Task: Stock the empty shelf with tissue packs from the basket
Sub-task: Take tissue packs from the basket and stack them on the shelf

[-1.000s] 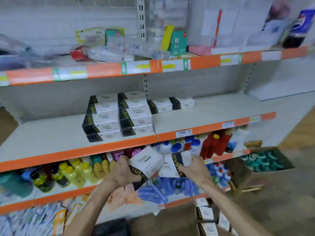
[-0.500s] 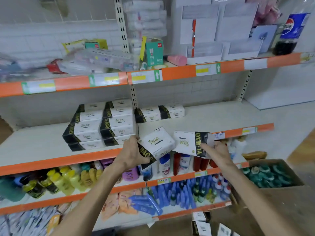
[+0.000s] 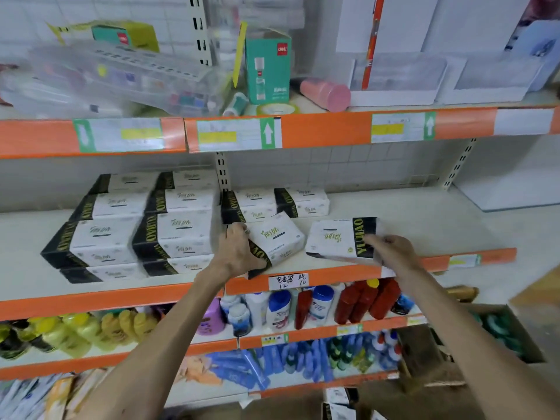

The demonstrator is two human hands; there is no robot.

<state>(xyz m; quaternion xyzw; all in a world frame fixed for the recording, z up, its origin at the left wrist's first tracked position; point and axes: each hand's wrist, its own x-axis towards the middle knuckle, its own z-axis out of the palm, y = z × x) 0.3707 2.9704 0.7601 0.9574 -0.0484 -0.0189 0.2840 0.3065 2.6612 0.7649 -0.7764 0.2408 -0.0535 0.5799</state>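
Slanting left pack (image 3: 277, 237), crosswise right pack (image 3: 333, 237)

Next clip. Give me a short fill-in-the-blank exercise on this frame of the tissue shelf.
1. With the left pack in the left hand and the right pack in the right hand, the person holds ____ packs.
2. The front edge of the shelf is coloured ____.
3. The pink cup above lies on its ____.
4. The stacked packs stand to the ____ of both hands.

Missing words: two; orange; side; left.
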